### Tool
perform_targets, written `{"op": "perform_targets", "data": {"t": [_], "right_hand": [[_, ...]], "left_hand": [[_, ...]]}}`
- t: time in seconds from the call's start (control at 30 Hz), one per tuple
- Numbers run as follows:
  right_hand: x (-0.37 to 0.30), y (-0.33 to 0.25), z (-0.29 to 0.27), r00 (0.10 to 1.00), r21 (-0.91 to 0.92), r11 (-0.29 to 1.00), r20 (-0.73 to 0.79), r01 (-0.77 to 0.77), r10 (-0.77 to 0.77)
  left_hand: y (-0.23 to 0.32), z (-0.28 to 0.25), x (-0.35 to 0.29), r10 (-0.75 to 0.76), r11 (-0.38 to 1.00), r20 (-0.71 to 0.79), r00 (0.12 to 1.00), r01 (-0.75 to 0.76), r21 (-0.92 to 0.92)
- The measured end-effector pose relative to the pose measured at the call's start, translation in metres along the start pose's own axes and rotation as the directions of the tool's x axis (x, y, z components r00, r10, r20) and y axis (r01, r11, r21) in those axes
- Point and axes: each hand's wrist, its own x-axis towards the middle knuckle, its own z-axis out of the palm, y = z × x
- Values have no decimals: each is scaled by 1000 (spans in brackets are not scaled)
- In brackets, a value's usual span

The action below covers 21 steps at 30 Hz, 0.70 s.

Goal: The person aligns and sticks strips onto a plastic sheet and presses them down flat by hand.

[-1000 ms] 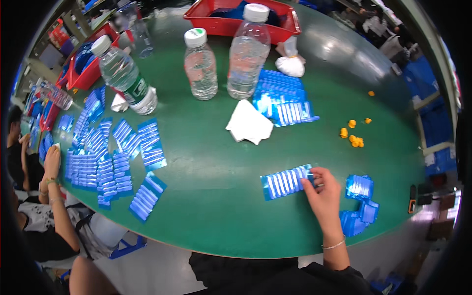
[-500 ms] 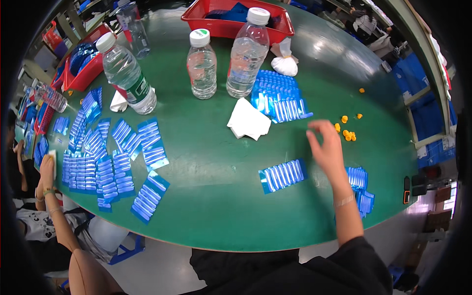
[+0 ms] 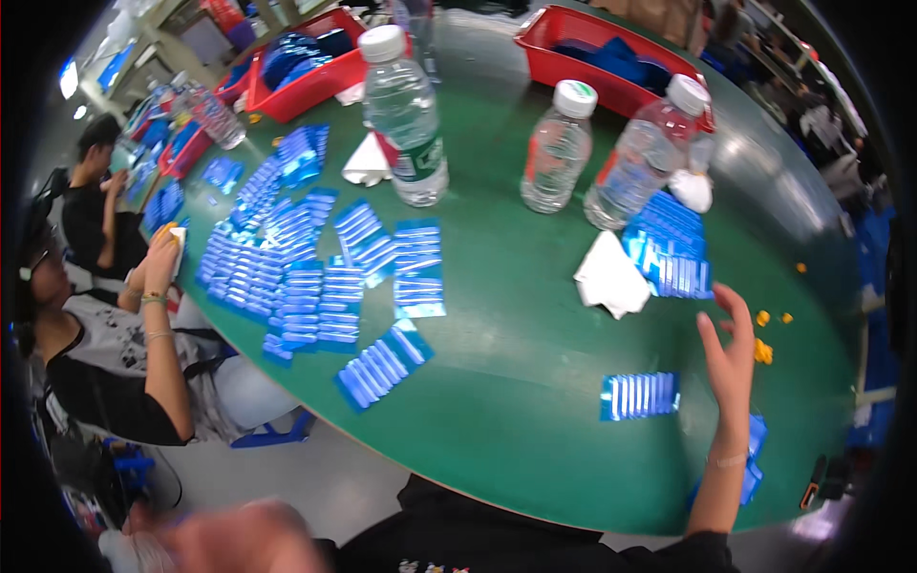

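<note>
My right hand is over the right side of the green table, thumb and fingers apart, nothing visible between them. Its fingertips are close to the edge of a stack of shiny blue strips lined with slim tubes; whether they touch, I cannot tell. One such blue strip lies flat to the left of my right wrist. Small yellow pieces are scattered just beyond the hand. Low at the left, my left hand is smeared by motion, off the table, with a blurred whitish thing beside it.
Many blue strips spread over the table's left part. Water bottles stand along the back, with red baskets behind. A folded white paper lies by the stack. At the left a co-worker sits holding something white and yellow.
The view has swung left, so the table's contents appear farther right. My left hand has come into sight, blurred. My right hand stays open and is now nearer the blue stack.
</note>
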Motion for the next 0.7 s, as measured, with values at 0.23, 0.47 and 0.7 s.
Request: {"op": "perform_targets", "data": {"t": [0.23, 0.47, 0.7], "right_hand": [[-59, -31, 1, 992, 17, 999, 119, 27, -29], [-73, -48, 9, 986, 100, 989, 116, 106, -117], [-70, -79, 21, 924, 184, 952, 254, 245, -287]], "left_hand": [[13, 20, -127, -651, 734, 712, 264, 455, 503], [29, 28, -130, -521, 827, 842, 140, 324, 458], [78, 23, -119, -265, 830, 962, 63, 523, 195]]}}
